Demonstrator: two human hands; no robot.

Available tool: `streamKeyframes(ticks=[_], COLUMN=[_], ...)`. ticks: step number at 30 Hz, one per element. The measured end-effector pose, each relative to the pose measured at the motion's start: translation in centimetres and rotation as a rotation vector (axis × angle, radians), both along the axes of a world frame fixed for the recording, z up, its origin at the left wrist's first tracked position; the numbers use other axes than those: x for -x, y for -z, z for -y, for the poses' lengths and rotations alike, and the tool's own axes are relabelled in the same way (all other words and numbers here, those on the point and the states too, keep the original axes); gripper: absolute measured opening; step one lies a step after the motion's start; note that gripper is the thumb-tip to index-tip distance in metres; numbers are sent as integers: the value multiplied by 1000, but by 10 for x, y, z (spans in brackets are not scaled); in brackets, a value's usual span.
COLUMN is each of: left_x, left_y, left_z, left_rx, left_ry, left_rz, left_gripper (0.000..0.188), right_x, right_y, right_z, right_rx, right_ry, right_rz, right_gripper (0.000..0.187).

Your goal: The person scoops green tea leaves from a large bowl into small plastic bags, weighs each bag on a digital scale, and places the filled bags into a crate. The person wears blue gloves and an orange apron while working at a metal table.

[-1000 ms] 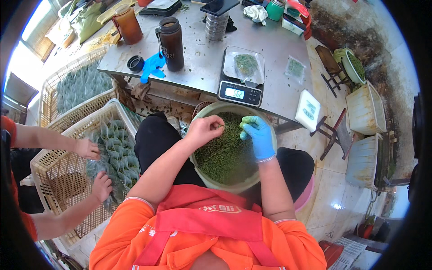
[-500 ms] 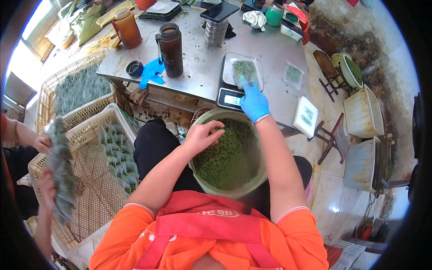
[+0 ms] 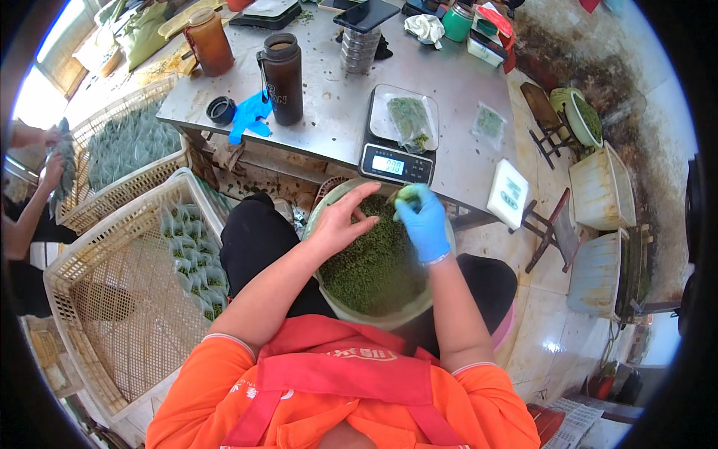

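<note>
My bare left hand hovers over the left side of a pale round basin, fingers apart, with nothing visible in it. Small dried green leaf bits fill much of the basin. At the basin's far right, my right hand wears a blue glove; its fingertips, stained green, are pinched together. What they hold, if anything, is too small to make out. Just beyond, on the table edge, stands a digital scale with its display lit. A clear bag of green leaves lies on its plate.
A flat clear bag and a white slab lie on the metal table. Bottles and a blue glove are further left. Plastic crates with filled bags stand at left, near a co-worker's arms.
My right hand has left the bag on the scale and drawn back to the basin. My left hand has opened a little wider. The co-worker has carried a bunch of bags away to the far left.
</note>
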State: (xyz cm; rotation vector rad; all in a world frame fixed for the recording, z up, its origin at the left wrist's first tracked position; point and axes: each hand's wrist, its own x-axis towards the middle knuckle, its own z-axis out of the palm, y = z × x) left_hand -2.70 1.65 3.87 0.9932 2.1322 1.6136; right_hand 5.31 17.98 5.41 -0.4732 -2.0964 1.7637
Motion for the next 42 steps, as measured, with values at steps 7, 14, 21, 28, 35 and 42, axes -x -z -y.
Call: streamKeyframes(ticks=[7,14,21,28,35,42], left_x=[-1,1,11,9,10,12], left_y=[15,10,17,24,12,5], left_z=[1,6,6,5,4,6], left_rx=[-78,-115,-155,-191,-49,-126], left_ry=[222,520,358,292,358,326], left_rz=[599,855,798,803,756,781], left_gripper=[22,10,13,12,18,22], right_x=[-19,-26,-28,24,-31,-27], right_y=[-7,13,6,-19,-2,-1], right_z=[13,11,-1,-19,19,16], right_rx=[422,16,287,384,354,-304], right_ry=[-24,126,70,131,-239,-23], right_rz=[25,-9,49,-185,114,118], right_gripper=[15,11,15,34,32,23])
